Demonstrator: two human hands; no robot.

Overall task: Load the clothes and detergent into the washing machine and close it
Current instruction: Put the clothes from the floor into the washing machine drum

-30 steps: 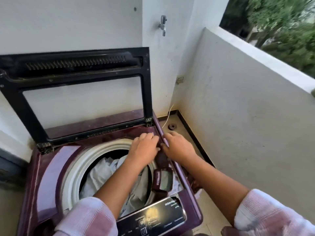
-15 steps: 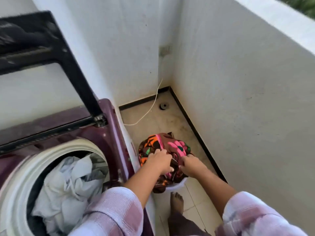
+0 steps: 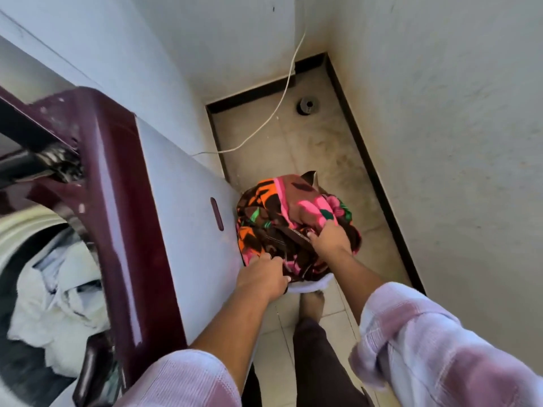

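Observation:
A maroon top-load washing machine [image 3: 117, 207] stands at the left with its lid up, and white clothes [image 3: 61, 289] lie in its drum. On the floor to its right sits a white basket [image 3: 311, 284] heaped with brown cloth printed in pink, orange and green [image 3: 282, 218]. My left hand [image 3: 261, 279] grips the near left part of that cloth. My right hand [image 3: 329, 239] is closed on a fold near the top of the heap. No detergent is in view.
A white wall runs close along the right. A white cable [image 3: 273, 113] trails down the corner to the tiled floor, near a round floor drain [image 3: 307, 105]. My bare foot [image 3: 311, 304] stands just in front of the basket.
My hands left the machine's rim and dropped to the basket on the floor, then took hold of the patterned cloth. The view swung right and down.

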